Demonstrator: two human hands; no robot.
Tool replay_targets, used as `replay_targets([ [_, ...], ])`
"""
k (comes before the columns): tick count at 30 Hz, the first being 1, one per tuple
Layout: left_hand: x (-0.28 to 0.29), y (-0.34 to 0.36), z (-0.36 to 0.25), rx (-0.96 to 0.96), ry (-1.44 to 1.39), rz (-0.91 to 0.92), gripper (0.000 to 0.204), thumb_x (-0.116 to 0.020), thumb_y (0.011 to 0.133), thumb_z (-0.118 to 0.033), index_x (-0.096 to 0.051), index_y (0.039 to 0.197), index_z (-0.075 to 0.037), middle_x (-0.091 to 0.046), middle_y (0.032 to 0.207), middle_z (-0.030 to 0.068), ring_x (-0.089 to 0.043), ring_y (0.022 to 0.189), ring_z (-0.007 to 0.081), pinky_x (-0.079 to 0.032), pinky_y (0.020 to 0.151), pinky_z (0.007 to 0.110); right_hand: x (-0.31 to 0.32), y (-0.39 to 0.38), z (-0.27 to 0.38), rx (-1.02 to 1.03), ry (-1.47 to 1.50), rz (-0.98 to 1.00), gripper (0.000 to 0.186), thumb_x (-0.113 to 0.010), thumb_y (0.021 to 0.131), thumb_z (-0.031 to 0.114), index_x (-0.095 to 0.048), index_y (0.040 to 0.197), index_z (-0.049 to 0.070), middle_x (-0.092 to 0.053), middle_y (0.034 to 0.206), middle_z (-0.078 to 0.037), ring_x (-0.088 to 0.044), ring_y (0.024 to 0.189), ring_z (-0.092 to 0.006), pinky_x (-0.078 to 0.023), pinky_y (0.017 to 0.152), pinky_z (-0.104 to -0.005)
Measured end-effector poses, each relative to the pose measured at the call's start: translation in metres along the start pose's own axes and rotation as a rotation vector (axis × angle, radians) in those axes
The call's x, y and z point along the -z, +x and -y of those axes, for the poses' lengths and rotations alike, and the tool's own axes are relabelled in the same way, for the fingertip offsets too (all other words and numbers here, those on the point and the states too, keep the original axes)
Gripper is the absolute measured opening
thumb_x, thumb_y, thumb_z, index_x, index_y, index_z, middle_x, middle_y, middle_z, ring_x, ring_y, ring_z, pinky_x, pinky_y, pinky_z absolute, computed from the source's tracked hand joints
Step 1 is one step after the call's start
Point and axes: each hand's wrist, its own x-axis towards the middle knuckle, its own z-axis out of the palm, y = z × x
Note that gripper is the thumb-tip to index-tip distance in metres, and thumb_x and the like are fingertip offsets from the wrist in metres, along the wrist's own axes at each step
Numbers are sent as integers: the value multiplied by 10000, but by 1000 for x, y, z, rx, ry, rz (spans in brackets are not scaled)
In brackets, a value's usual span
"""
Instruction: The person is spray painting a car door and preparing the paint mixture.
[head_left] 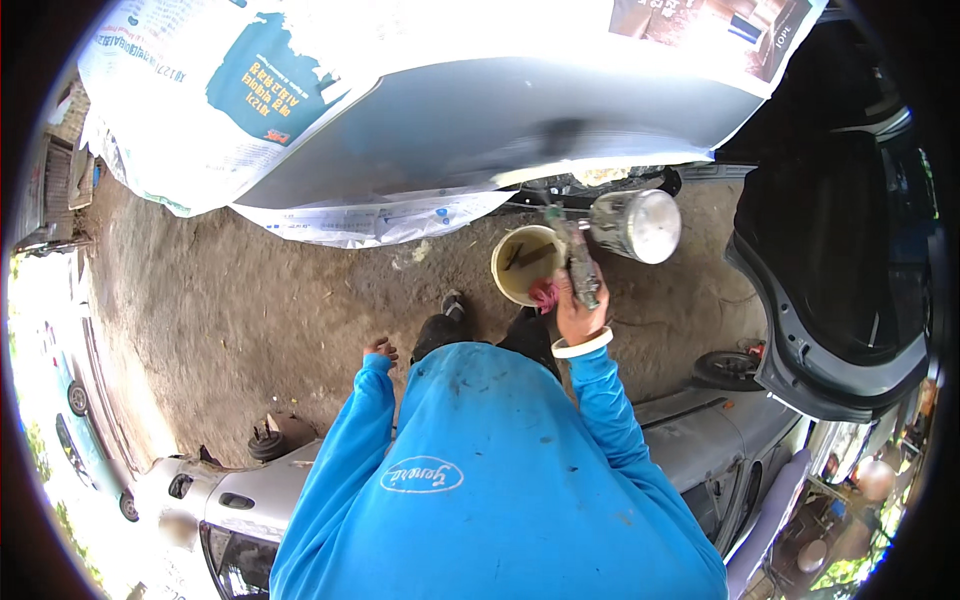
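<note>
My right hand is wrapped round a worn metal spray gun with a silver cup at its side, the gun slightly blurred. Just behind it stands a cream bucket with dark stick-like pieces inside and a pink cloth at the near rim. My left hand hangs by my left side, fingers loosely bent and apart, holding nothing. Beyond the gun is a grey panel, bordered by white printed paper and thin masking sheeting.
A dark open car part with grey trim stands at the right, beside a tyre. A silver car body lies behind me, near a round dark part on the dirt ground. A pale green car is far left.
</note>
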Motion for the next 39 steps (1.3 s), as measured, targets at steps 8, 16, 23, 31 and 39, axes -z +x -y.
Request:
replay_targets([
  [8,-3,-7,-8,-43,-40,-7,381,-515,904,-80,-467,1283,-77,-608,1073,227,-619,842,367,-500,704,492,5,6,-6,-25,20,139,284,-655,850,143,-590,1066,-28,-651,955,-134,-615,829,-209,-489,747,-324],
  [16,-26,-28,21,-26,29,-23,367,-506,923,-112,-466,1284,-63,-625,1072,201,-637,883,359,-525,730,494,69,41,-28,-53,-73,-25,221,-653,861,161,-576,951,-26,-600,747,-93,-530,660,-154,-452,591,-305],
  [23,-64,-8,20,-410,273,94,246,-557,900,-133,-600,1129,-56,-668,893,136,-639,763,241,-512,630,366,99,47,-48,-147,8,-146,240,-647,871,174,-582,986,-26,-612,812,-72,-535,716,-131,-451,632,-289],
  [31,-227,-110,-80,-897,461,572,194,-591,859,-105,-630,1039,-46,-644,780,44,-586,693,109,-490,614,257,93,50,-32,-32,-61,33,253,-645,862,180,-585,999,-24,-609,770,-99,-530,687,-155,-458,631,-306],
  [39,-160,-36,-52,-684,582,311,273,-620,826,-129,-614,1096,-87,-656,785,56,-609,655,135,-494,562,280,143,89,-59,-142,37,-96,269,-655,869,244,-588,939,-7,-583,721,-34,-510,652,-105,-439,586,-268],
])
